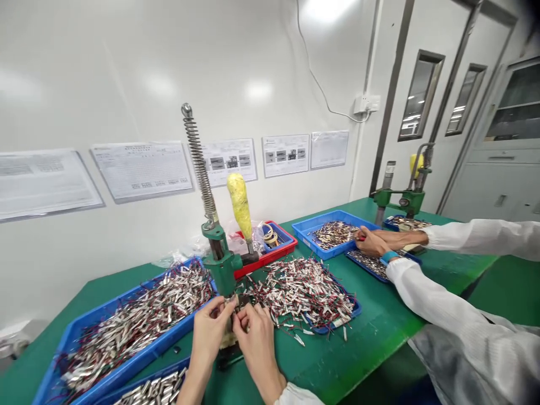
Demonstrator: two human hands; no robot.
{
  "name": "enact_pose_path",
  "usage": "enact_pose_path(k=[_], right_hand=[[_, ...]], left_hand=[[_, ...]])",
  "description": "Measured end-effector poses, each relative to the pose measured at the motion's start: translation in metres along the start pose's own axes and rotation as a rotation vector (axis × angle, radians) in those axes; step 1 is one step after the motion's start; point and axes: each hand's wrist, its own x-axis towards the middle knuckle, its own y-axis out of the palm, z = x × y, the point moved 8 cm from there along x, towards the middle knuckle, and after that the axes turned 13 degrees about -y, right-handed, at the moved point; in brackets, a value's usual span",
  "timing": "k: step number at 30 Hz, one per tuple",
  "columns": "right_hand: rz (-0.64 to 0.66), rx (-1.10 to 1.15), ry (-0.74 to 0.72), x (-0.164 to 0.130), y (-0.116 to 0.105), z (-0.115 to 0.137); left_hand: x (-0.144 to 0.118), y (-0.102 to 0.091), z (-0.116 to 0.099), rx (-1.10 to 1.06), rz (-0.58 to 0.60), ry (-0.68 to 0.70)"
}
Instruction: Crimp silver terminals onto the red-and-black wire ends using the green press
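Observation:
My left hand point(210, 329) and my right hand point(256, 337) meet at the base of a green hand press point(221, 264). On both hands the thumb and fingers are pinched together; whatever lies between the fingertips is too small and hidden to name. Rising from the press are a tall coil spring point(198, 160) and a lever with a yellow wrapped grip point(238, 202). Left of my hands, a long blue tray point(63, 332) is heaped with small white and silver parts on dark red wires. A similar heap of wired parts point(304, 287) fills a tray to the right.
A lower blue tray point(122, 389) holds silver metal pieces. Behind the press stands a red tray point(270, 258) with tape rolls in a blue one. On the right, a co-worker's hands point(375, 242) work over blue trays near a second green press point(400, 198).

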Motion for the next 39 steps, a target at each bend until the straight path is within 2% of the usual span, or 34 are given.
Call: enact_pose_path(k=[10,16,23,27,30,33,36,39], right_hand=[[0.057,0.093,-0.085,0.001,-0.002,-0.002],[0.06,0.052,-0.094,0.003,-0.002,-0.001],[0.087,0.057,-0.087,0.002,-0.002,0.002],[0.011,0.195,-0.013,0.002,-0.022,-0.003],[-0.142,0.295,0.058,0.031,-0.056,-0.019],[-0.225,0.31,0.052,0.092,-0.085,-0.028],[-0.237,0.295,0.025,0.15,-0.099,-0.026],[-0.237,0.28,0.026,0.167,-0.107,-0.03]], left_hand=[[-0.004,-0.02,0.003,0.016,0.079,-0.014],[0.003,-0.004,-0.004,0.01,0.059,-0.001],[0.008,0.003,0.007,-0.036,0.051,-0.008],[0.005,0.004,0.005,-0.038,0.081,-0.015],[0.003,0.004,0.005,-0.041,0.091,-0.012],[-0.003,-0.002,0.013,-0.066,0.094,-0.033],[-0.014,-0.015,0.024,-0.11,0.08,-0.076],[-0.026,-0.029,0.026,-0.109,0.056,-0.079]])
